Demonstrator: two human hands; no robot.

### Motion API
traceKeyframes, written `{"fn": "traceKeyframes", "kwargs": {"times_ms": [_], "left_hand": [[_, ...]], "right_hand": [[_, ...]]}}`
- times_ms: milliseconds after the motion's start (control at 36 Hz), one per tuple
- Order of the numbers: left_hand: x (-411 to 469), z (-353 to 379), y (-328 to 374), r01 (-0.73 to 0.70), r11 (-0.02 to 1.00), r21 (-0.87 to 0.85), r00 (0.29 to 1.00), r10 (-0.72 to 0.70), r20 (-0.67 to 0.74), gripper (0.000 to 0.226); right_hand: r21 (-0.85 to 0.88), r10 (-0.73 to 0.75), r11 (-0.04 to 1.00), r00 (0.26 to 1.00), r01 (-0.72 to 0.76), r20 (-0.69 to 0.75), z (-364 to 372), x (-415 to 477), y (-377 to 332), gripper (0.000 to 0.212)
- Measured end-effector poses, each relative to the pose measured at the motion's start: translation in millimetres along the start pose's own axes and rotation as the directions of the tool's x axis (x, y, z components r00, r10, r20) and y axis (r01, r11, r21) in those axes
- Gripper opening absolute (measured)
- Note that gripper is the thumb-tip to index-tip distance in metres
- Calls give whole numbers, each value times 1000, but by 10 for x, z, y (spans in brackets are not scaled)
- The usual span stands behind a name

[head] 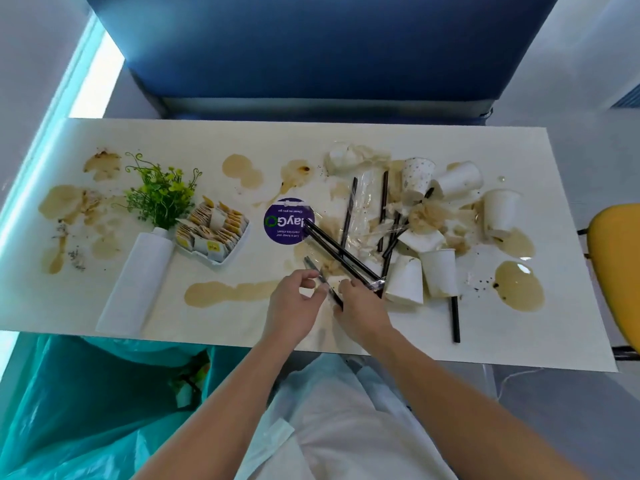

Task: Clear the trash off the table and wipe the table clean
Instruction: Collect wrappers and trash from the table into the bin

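Observation:
On the white table (346, 140) lies a heap of trash: tipped white paper cups (440, 275), black straws (339, 251) in clear wrappers, and crumpled stained tissue (349, 157). Brown spills (221, 292) stain the tabletop. My right hand (360, 310) grips a bundle of black straws near the table's front edge. My left hand (294, 303) sits just left of it, fingers curled, pinching a thin straw in clear wrapping (320, 277). A single straw (455, 318) lies at the front right.
A white vase with a green plant (145, 268) and a tray of sachets (211, 233) stand at the left. A purple round sticker (287, 221) marks the middle. A green trash bag (86, 403) hangs open below the front left edge. A yellow chair (616, 265) stands at right.

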State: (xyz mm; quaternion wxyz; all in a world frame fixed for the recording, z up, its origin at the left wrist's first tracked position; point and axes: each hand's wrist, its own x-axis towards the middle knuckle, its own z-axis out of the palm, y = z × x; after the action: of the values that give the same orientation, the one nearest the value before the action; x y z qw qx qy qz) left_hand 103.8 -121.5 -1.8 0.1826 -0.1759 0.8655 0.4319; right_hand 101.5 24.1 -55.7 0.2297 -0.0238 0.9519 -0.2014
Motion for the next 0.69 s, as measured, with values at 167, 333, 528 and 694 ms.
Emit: {"fn": "traceKeyframes", "kwargs": {"times_ms": [167, 333, 528, 694], "left_hand": [[17, 78, 32, 32, 999, 13, 999, -31, -35, 22], [43, 138, 149, 40, 999, -1, 998, -40, -55, 22], [84, 142, 192, 41, 999, -15, 996, -42, -73, 23], [165, 94, 233, 53, 998, 18, 994, -51, -98, 20]], "right_hand": [[10, -20, 1000, 999, 20, 40, 65, 45, 15, 22], [25, -11, 1000, 998, 10, 57, 91, 91, 83, 25], [40, 5, 999, 995, -9, 96, 59, 129, 97, 21], [160, 55, 985, 995, -68, 88, -45, 153, 52, 17]]}}
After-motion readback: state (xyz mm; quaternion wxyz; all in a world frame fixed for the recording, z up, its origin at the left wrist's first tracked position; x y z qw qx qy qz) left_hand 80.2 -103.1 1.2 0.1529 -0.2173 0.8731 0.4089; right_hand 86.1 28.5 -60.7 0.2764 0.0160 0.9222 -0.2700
